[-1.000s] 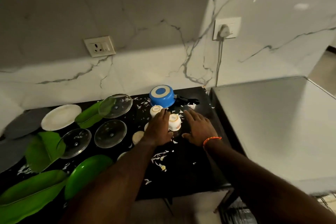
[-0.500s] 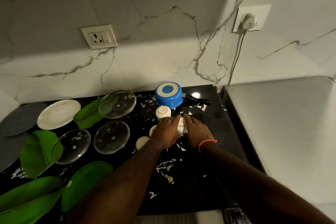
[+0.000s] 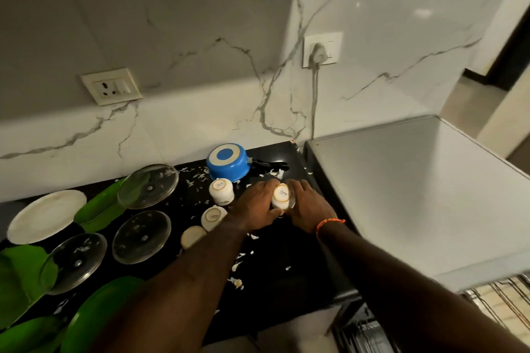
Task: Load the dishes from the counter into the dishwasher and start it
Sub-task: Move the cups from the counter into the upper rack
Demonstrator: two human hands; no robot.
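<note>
An upside-down white cup [image 3: 281,195] sits between both my hands on the black counter [image 3: 286,252]. My left hand [image 3: 255,206] wraps its left side and my right hand [image 3: 307,206] presses its right side. Three more white cups lie to the left: one upright-inverted [image 3: 220,190], one tipped [image 3: 212,217], one lower [image 3: 192,236]. A blue saucepan [image 3: 228,162] stands upside down behind them. The dishwasher's grey top [image 3: 415,195] is at the right, with a wire rack [image 3: 504,309] showing below it.
Three glass lids [image 3: 148,186] [image 3: 141,236] [image 3: 73,262], a white plate [image 3: 47,216], green plates [image 3: 94,315] and banana leaves [image 3: 17,275] fill the counter's left. White scraps litter the black surface. A plugged cord [image 3: 315,100] hangs down the marble wall.
Both hands have closed in around the white cup; a second ago the right hand lay flat beside it. The camera has lifted and swung right.
</note>
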